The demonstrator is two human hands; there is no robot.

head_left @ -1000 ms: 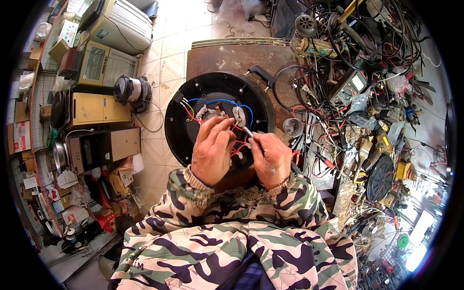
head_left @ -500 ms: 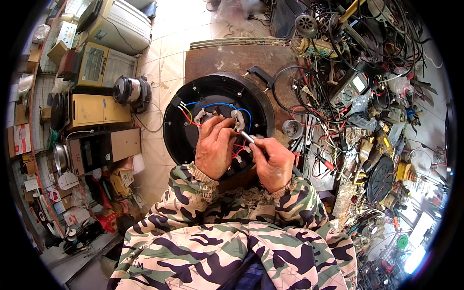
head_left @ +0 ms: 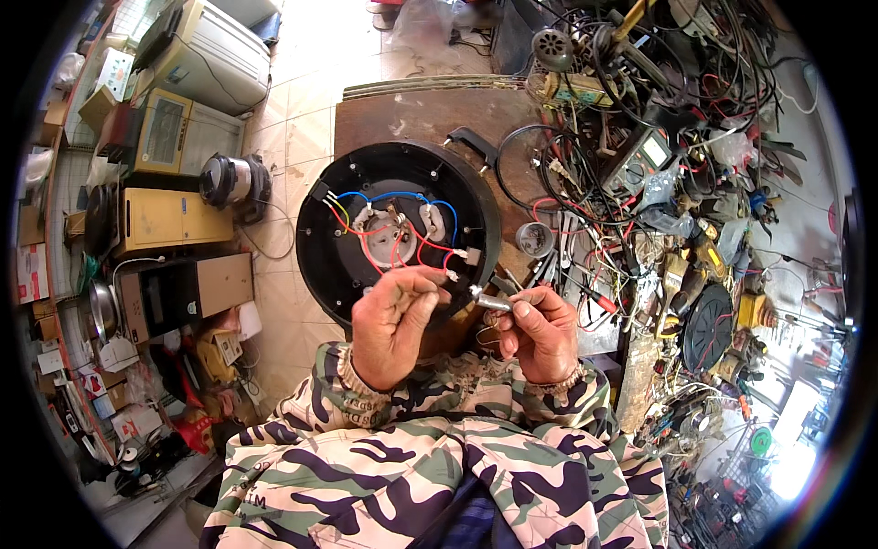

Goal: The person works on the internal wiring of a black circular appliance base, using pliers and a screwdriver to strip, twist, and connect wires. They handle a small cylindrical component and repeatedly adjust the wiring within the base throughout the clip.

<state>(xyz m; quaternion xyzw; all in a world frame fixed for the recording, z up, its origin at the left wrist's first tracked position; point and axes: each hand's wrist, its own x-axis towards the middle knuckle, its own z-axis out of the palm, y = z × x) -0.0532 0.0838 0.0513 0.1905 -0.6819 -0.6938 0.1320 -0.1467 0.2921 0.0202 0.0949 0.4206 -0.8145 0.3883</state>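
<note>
The pan point(head_left: 316, 261) is showing black, the wires point(head_left: 393, 194) red and blue, the tool point(head_left: 494, 303) silver, the jacket point(head_left: 366, 467) cream-green-black camouflage.

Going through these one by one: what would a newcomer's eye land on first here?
Probably the round black housing in the centre, with a blue wire and red wires curving inside it. Just below, the right hand holds a silver metal tool, with the left hand close by at the housing's near rim. A dense jumble of cables and tools crowds the picture's right side.
</note>
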